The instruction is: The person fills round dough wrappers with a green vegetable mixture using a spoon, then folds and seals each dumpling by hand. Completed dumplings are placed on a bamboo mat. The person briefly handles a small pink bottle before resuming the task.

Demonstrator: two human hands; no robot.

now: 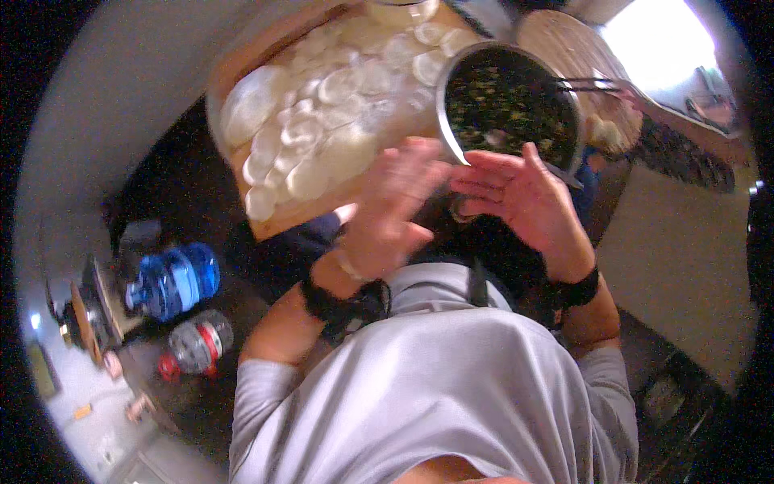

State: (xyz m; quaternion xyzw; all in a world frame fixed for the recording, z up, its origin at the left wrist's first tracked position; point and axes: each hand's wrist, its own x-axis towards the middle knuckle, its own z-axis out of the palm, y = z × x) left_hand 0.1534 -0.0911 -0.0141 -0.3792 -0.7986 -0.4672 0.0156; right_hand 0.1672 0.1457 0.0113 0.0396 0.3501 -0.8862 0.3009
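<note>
My left hand (pixel 393 212) is blurred, held palm down near the front edge of a wooden board (pixel 272 227), its fingers extended and nothing visible in it. My right hand (pixel 526 199) is turned palm up with fingers spread and nothing on it, just in front of a metal bowl (pixel 447 130). Chopped dark green filling (pixel 508 103) lies in the bowl, with what look like chopsticks (pixel 586 85) across its right rim. Many round, pale dough wrappers (pixel 302 133), dusted with flour, cover much of the board, some overlapping.
A round wooden board (pixel 562 39) lies behind the bowl at the right. On the left are a large blue water bottle (pixel 175 281) and a clear plastic bottle with a red cap (pixel 196 345). A bright window (pixel 659 42) is at the upper right.
</note>
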